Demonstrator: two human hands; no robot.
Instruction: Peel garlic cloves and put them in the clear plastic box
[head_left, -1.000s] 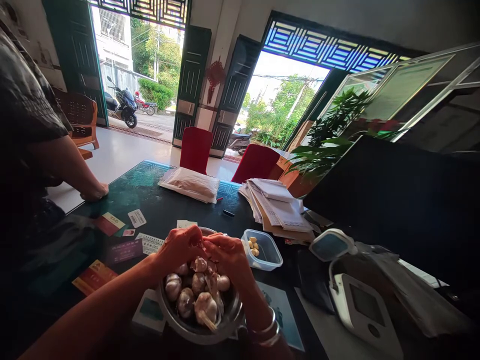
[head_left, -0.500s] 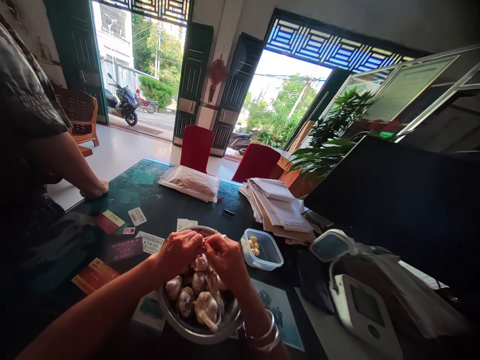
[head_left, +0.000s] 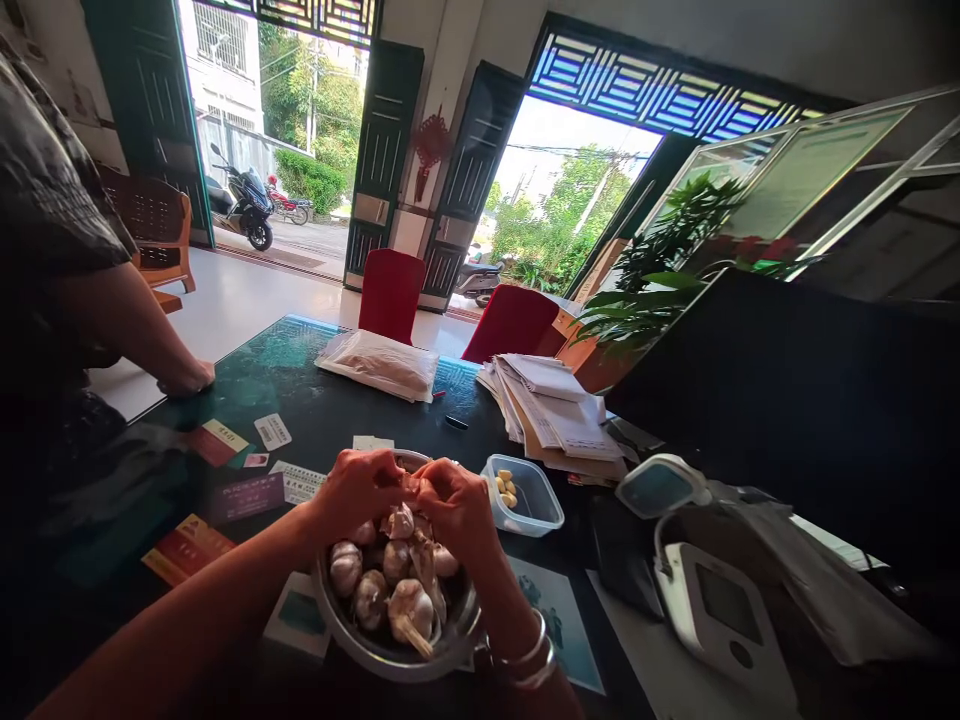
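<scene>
A round metal bowl [head_left: 367,655] holds several whole garlic bulbs [head_left: 411,608], some with dry stalks. Over its far side, my left hand [head_left: 364,495] and my right hand [head_left: 456,505] meet fingertip to fingertip. Both are closed in a pinch on a small garlic clove, mostly covered by the fingers. Silver bangles [head_left: 536,655] circle my right wrist. Just right of my hands stands a clear plastic container [head_left: 541,500], with several peeled garlic cloves [head_left: 506,490] at its left end.
A person's arm [head_left: 142,320] rests on the dark tabletop [head_left: 277,365] at the left. Cards [head_left: 251,497] lie left of the bowl. Beyond are a wrapped packet [head_left: 379,365] and a stack of papers [head_left: 551,405]. A blood pressure monitor [head_left: 724,620] and a dark screen [head_left: 787,400] stand right.
My fingers have shifted slightly at the pinch, and my left hand has turned a little. The view has moved slightly. Bowl, container and the other person's arm stay in place.
</scene>
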